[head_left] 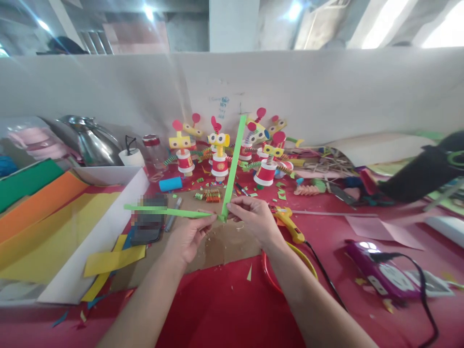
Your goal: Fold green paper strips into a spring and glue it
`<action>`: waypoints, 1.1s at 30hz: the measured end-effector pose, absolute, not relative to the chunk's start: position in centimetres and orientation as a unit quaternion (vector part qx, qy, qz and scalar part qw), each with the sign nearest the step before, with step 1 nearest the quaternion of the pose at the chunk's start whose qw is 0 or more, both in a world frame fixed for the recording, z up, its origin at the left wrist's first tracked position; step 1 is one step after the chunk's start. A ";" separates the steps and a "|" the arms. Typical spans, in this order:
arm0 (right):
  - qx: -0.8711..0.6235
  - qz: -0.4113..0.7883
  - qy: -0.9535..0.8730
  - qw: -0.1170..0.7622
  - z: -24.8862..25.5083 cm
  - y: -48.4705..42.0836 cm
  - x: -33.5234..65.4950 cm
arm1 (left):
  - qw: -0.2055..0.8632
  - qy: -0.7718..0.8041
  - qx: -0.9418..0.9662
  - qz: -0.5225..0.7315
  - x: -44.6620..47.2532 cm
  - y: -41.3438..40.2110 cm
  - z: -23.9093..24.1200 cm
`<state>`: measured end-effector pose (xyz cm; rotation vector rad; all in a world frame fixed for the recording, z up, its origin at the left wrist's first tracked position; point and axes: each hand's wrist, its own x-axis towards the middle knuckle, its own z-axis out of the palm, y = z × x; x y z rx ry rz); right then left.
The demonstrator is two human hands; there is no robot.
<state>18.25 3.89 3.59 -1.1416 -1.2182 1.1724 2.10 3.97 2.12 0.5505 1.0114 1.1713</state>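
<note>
Forearms (148, 290) converging, left hand (190, 237) and right hand (258, 220) pinch 2 green strips (235, 164) where they meet.

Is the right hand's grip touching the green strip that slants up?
Touching. The head view shows the right hand's grip pinching the green strip near its lower end.

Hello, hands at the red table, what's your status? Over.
Left hand, right hand: both pinching green paper strips. Strips meeting at a corner between them. Glue gun lying close beside right hand, not blocking the strips.
</note>
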 end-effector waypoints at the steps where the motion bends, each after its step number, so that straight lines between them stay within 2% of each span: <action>1: -0.477 0.489 -0.510 0.522 3.6 3.9 18.2 | 0.683 0.446 0.255 0.519 2.1 4.0 2.1; 8: -0.461 0.492 -0.525 0.519 3.2 4.1 18.4 | 0.677 0.437 0.333 0.488 2.1 3.8 1.8; 33: -0.467 0.501 -0.501 0.528 3.2 4.2 18.1 | 0.628 0.469 0.401 0.475 2.5 3.3 2.1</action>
